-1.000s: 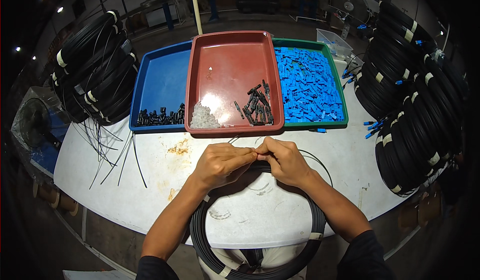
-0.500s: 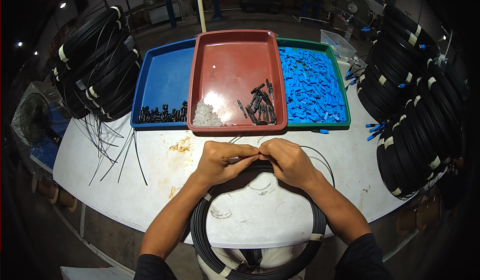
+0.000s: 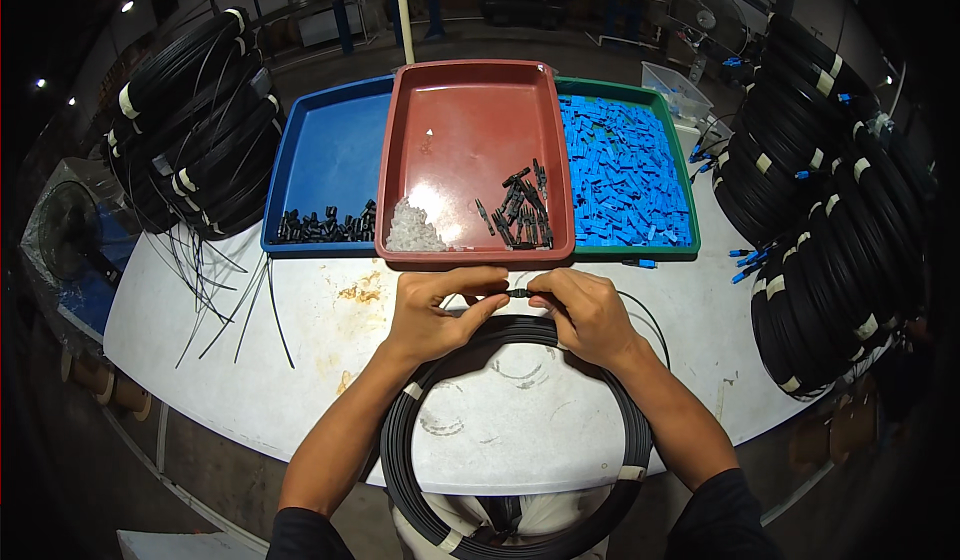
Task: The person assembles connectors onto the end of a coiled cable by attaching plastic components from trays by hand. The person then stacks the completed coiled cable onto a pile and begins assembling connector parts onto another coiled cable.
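Just beyond the near coil, my two hands meet over the white table. A small black connector part (image 3: 518,293) shows between their fingertips. My right hand (image 3: 588,315) pinches its right end, where a thin black cable (image 3: 655,322) loops away to the right. At the part's left end are the thumb and forefinger of my left hand (image 3: 435,312), closed in a pinch; its tip is partly covered by them. Below my wrists lies a coil of black cable (image 3: 400,450), bound with pale tape, partly on the table and partly over my lap.
A blue tray (image 3: 330,150) holds black pieces, a red tray (image 3: 470,110) holds clear bits and black connector parts, and a green tray (image 3: 690,215) holds blue connectors. Cable coils (image 3: 205,130) are stacked at left, and more coils (image 3: 830,260) at right.
My fingertips have drawn slightly apart, and the black connector part between them has come into view. The coil's far edge is more exposed.
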`<state>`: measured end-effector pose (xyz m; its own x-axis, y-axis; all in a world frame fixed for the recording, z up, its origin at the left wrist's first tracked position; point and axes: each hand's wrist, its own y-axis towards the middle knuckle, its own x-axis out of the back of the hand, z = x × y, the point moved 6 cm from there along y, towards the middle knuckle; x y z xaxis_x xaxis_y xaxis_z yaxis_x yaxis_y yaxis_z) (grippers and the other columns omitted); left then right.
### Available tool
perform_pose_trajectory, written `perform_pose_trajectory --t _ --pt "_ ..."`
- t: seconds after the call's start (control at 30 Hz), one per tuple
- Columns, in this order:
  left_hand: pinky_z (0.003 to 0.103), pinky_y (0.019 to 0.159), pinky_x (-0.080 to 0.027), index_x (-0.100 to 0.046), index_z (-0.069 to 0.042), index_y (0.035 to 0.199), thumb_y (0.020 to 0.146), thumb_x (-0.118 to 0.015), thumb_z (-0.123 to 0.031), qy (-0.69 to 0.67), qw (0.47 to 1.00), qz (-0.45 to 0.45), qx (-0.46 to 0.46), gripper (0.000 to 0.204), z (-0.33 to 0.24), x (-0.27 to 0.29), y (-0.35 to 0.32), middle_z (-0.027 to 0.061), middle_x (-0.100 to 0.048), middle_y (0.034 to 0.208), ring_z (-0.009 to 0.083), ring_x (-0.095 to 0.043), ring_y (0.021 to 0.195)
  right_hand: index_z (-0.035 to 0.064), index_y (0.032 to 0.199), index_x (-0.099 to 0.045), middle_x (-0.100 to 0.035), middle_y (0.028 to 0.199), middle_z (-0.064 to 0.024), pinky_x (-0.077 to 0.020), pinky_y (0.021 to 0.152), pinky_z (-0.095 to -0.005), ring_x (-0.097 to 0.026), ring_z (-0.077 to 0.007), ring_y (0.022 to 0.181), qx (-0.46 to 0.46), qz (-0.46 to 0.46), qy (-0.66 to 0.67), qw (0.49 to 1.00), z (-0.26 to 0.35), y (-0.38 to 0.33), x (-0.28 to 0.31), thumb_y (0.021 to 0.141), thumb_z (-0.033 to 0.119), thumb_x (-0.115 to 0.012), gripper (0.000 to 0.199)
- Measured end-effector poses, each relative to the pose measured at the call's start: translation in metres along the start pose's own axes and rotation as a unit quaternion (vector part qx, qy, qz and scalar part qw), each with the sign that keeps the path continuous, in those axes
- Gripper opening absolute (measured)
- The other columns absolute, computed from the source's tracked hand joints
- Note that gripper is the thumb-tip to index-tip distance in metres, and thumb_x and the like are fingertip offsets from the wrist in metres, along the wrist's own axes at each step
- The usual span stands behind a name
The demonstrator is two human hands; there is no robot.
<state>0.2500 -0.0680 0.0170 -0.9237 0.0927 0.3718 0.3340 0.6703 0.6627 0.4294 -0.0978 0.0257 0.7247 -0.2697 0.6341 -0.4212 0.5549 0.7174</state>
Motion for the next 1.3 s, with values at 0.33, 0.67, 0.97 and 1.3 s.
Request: perform_pose_trajectory --t 0.33,0.67,0.97,1.3 --pt "0.029 0.071 -0.061 -0.066 -0.007 0.132 0.080 -0.085 -0.006 0.030 0.999 -0.011 -0.034 0.056 0.004 -0.001 -0.002 0.0118 -0.078 0.100 0.0176 -0.077 0.084 0.0046 0.100 -0.066 -0.068 0.081 -0.0099 -0.0532 0.061 -0.0386 -0.068 -0.0281 0.072 0.005 0.005 -0.032 0.999 -0.002 -0.003 0.004 0.078 0.006 -0.077 0.025" --pt "0.031 0.082 -0.063 -0.054 -0.004 0.139 0.079 -0.076 0.014 0.061 0.996 -0.005 -0.057 0.066 0.001 0.000 -0.002 0.0161 -0.077 0.098 0.0234 -0.077 0.093 0.0091 0.115 -0.070 -0.070 0.096 -0.0072 -0.0562 0.063 -0.0370 -0.070 -0.0274 0.075 0.016 0.046 -0.015 0.999 -0.001 -0.005 -0.002 0.074 -0.005 -0.069 0.043" --pt "0.032 0.077 -0.065 -0.039 -0.002 0.120 0.074 -0.068 0.024 0.066 0.987 -0.032 -0.141 0.060 0.007 0.000 -0.010 0.0147 -0.076 0.095 0.0246 -0.077 0.090 0.0139 0.124 -0.068 -0.068 0.090 -0.0052 -0.0526 0.056 -0.0382 -0.066 -0.0269 0.067 -0.014 0.092 -0.001 0.996 0.002 -0.001 -0.006 0.077 -0.002 -0.068 0.049" --pt "0.029 0.072 -0.064 -0.045 -0.002 0.112 0.076 -0.075 0.015 0.005 0.996 -0.058 -0.062 0.050 0.008 0.003 -0.010 0.0121 -0.076 0.085 0.0225 -0.078 0.087 0.0174 0.125 -0.070 -0.069 0.092 -0.0043 -0.0527 0.059 -0.0381 -0.067 -0.0256 0.071 -0.009 0.098 -0.021 0.995 0.002 -0.004 -0.012 0.075 -0.003 -0.067 0.054"
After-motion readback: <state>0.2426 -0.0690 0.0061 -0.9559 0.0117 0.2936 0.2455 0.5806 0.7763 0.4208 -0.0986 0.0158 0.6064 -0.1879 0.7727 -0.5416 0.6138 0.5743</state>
